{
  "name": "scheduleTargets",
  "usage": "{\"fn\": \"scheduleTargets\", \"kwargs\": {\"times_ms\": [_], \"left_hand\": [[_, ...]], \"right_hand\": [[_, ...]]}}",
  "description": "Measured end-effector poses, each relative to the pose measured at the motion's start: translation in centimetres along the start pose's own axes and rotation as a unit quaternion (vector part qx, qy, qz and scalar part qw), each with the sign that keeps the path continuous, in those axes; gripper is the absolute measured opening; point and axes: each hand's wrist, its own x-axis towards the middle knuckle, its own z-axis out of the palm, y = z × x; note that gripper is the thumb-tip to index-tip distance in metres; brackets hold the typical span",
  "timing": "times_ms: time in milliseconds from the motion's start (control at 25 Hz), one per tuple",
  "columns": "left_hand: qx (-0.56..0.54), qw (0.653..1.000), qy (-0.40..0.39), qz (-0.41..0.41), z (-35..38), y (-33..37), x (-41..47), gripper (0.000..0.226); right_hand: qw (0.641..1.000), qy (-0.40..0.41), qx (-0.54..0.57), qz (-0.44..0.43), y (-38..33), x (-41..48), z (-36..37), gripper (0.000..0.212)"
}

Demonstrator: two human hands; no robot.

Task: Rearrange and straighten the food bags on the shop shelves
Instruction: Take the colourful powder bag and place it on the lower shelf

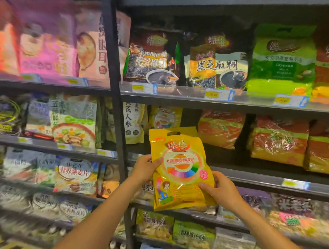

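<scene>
We hold the yellow bag (180,162) upright before the shelves (259,182). The left hand (144,169) grips its nine-o'clock edge, and the right hand (220,190) pinches its five-o'clock corner.

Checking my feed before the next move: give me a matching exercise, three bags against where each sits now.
Bags: 1 nearest yellow bag; 2 big green bag; 3 leftmost red-and-gold bag.
Places: A beside the black sesame bags, on their right; B gripped by the left hand and right hand; C on the shelf below the black sesame bags.
Pairs: 1-B, 2-A, 3-C.
</scene>
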Motion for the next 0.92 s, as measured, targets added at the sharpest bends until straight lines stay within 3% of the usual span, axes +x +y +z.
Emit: {"fn": "scheduleTargets", "kwargs": {"times_ms": [240, 400, 760, 920], "left_hand": [[-0.01, 0.999, 0.049, -0.008, -2.9, -0.5, -0.9, 0.015], [0.007, 0.995, 0.095, -0.018, -4.1, -0.1, 1.7, 0.034], [-0.045, 0.996, 0.082, -0.012, -4.8, 2.1, 13.4, 0.028], [-0.058, 0.991, 0.116, -0.023, -3.9, 2.7, 18.7, 0.033]], "right_hand": [[1.0, 0.003, 0.006, -0.017, -2.4, -0.5, 2.9, 0.037], [0.999, 0.009, 0.026, -0.025, -3.2, 2.2, 3.8, 0.033], [0.998, 0.034, 0.014, -0.042, -3.2, 15.2, 4.7, 0.043], [0.998, 0.048, -0.037, -0.015, -2.4, 22.6, 4.4, 0.058]]}}
